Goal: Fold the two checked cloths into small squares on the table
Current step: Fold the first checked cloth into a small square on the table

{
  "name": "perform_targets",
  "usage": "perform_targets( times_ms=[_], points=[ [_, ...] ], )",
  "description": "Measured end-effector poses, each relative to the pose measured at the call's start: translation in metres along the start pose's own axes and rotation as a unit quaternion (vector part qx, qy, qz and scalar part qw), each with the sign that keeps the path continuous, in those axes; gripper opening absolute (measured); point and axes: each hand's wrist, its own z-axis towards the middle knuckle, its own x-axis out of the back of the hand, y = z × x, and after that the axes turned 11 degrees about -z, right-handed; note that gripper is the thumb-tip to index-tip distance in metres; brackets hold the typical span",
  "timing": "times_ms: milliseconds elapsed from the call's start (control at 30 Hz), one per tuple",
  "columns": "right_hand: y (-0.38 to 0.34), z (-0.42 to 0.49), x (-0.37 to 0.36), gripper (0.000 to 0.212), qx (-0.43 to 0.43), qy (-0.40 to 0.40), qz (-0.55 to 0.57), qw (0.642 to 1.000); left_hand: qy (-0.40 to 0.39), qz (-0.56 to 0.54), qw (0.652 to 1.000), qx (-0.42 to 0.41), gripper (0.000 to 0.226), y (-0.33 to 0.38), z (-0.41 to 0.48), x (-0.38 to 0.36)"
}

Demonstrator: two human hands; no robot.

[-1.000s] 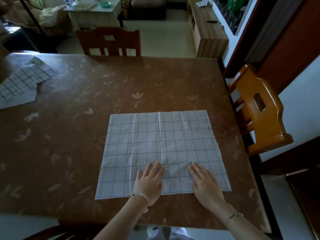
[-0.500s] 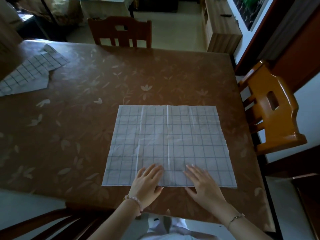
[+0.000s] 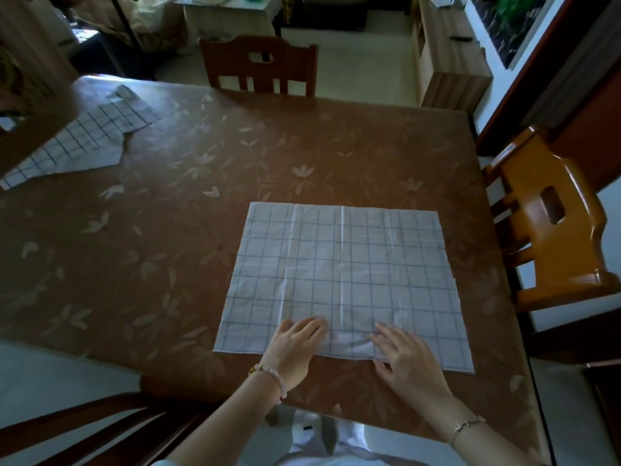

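Note:
A white checked cloth [image 3: 342,274] lies spread flat near the table's front right. Both hands rest on its near edge. My left hand [image 3: 294,348] lies palm down with its fingers slightly bent on the fabric. My right hand [image 3: 408,361] has its fingers spread on the cloth and its thumb on the table just off the hem. The fabric between the hands is a little rumpled. A second checked cloth [image 3: 87,142] lies loosely crumpled at the far left, its left part hidden by a dark shape.
The brown leaf-patterned table [image 3: 174,237] has a dark wooden chair [image 3: 260,67] at its far side. An orange chair [image 3: 551,223] stands at the right, and a chair back [image 3: 84,428] at the near left.
The camera has shifted, so the cloth sits farther right in view. Both hands have slid a little back toward the near hem, and the left fingers have bent slightly, rumpling the fabric.

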Motion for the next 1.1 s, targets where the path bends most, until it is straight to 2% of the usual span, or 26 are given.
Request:
perform_targets(
  times_ms=[133, 233, 367, 467, 533, 633, 800, 867, 933, 967, 1000, 1100],
  points=[
    [-0.004, 0.004, 0.001, 0.036, -0.018, 0.031, 0.007, 0.999, -0.011, -0.003, 1.000, -0.022, 0.044, -0.002, -0.004, 0.003],
    [-0.005, 0.008, 0.003, 0.026, -0.041, 0.042, 0.023, 0.998, -0.008, 0.009, 0.999, -0.032, 0.050, -0.002, -0.003, 0.006],
    [-0.004, 0.013, 0.008, 0.017, -0.058, 0.038, 0.044, 0.997, 0.007, 0.009, 1.000, -0.002, 0.057, -0.003, -0.002, 0.004],
    [-0.003, 0.019, 0.016, 0.006, -0.068, 0.024, 0.071, 0.995, 0.025, 0.005, 1.000, 0.002, 0.040, -0.006, -0.002, 0.007],
    [-0.001, 0.023, 0.024, 0.008, -0.077, 0.024, 0.094, 0.992, 0.031, 0.004, 1.000, -0.003, 0.034, -0.007, -0.002, 0.012],
    [0.004, 0.029, 0.034, 0.009, -0.095, -0.006, 0.125, 0.988, 0.015, 0.021, 1.000, -0.005, 0.041, -0.010, -0.002, 0.014],
    [0.013, 0.032, 0.041, 0.017, -0.081, -0.023, 0.138, 0.987, 0.069, -0.046, 0.996, 0.024, 0.014, -0.013, 0.001, 0.017],
    [0.015, 0.031, 0.043, 0.033, -0.050, -0.038, 0.118, 0.991, 0.097, -0.081, 0.991, 0.053, 0.004, -0.015, 0.005, 0.022],
    [0.017, 0.028, 0.041, 0.055, -0.015, -0.050, 0.088, 0.995, 0.112, -0.096, 0.987, 0.065, 0.004, -0.019, 0.009, 0.025],
    [0.017, 0.027, 0.039, 0.058, -0.005, -0.040, 0.081, 0.996, 0.110, -0.098, 0.987, 0.065, 0.005, -0.020, 0.009, 0.026],
    [0.017, 0.026, 0.037, 0.054, -0.004, -0.021, 0.082, 0.996, 0.107, -0.099, 0.987, 0.064, 0.006, -0.020, 0.010, 0.027],
    [0.021, 0.030, 0.037, 0.025, -0.028, 0.046, 0.108, 0.993, 0.110, -0.095, 0.987, 0.063, 0.007, -0.023, 0.013, 0.030]
  ],
)
